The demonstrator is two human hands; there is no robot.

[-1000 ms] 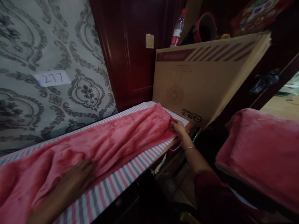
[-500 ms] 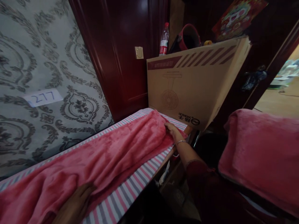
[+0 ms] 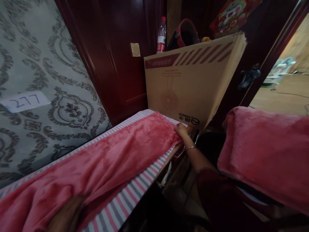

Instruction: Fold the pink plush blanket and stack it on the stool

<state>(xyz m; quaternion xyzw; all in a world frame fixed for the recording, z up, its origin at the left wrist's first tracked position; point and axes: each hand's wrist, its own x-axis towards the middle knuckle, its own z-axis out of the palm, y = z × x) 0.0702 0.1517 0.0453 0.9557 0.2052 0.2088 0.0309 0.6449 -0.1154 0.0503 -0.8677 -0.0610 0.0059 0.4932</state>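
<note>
A pink plush blanket (image 3: 135, 141) lies in a long folded strip on a striped cloth (image 3: 135, 191) that covers a narrow table. Near its far end, my right hand (image 3: 181, 131) is closed on the blanket's edge at the corner, a thin bracelet on that wrist. My left hand (image 3: 65, 216) is at the near front edge, its fingers curled in at the fold and partly hidden. Creases run out from the left hand, while the far part lies flatter.
A large cardboard box (image 3: 183, 87) stands upright beyond the table's far end, near a plastic bottle (image 3: 161, 36). Another folded pink blanket (image 3: 267, 148) rests on a dark seat at my right. The patterned wall (image 3: 72, 109) borders the table's back side.
My right hand has drawn the blanket's far end outward, and the fabric there is flatter and wider. My left hand stays at the near fold. The view has shifted slightly right.
</note>
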